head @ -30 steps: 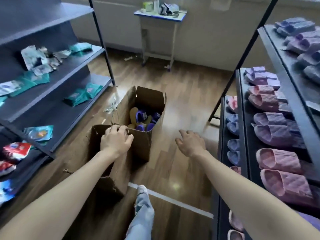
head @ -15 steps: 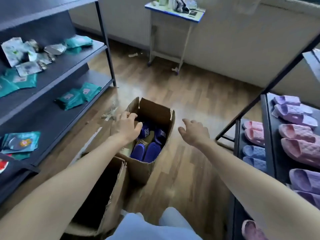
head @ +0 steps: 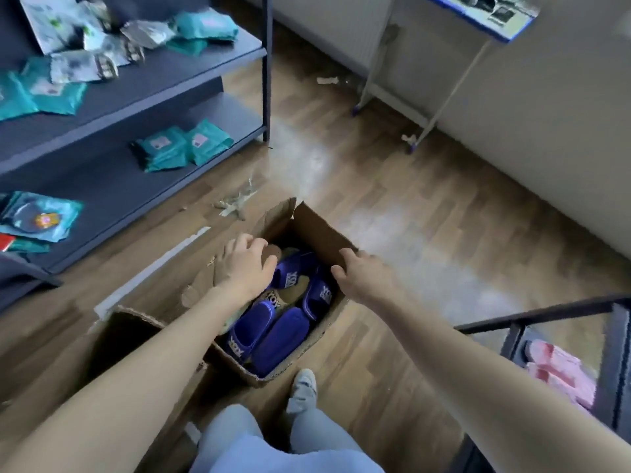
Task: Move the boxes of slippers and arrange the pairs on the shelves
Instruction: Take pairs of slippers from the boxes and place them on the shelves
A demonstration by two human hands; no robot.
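Note:
An open cardboard box (head: 319, 230) stands on the wooden floor at the centre of the head view. Inside lie several blue slippers (head: 273, 336) and a tan one (head: 275, 298). My left hand (head: 244, 264) is curled over the box's left wall. My right hand (head: 365, 276) holds the right wall at its top edge, thumb inside and fingers over the rim. A second, empty cardboard box (head: 136, 322) sits against the near left side, partly hidden by my left forearm. Pink slippers (head: 560, 377) lie on the low dark shelf (head: 611, 336) at the right.
A dark shelving unit (head: 205, 73) with teal packets (head: 181, 148) runs along the left. A small blue-edged table (head: 485, 18) stands by the far wall. Paper scraps (head: 235, 203) lie on the floor behind the box. My foot (head: 302, 387) is just in front of it.
I have stepped closer and the view tilted down. My left hand left the empty box for the slipper box's left wall. My right hand reached forward and took the right rim.

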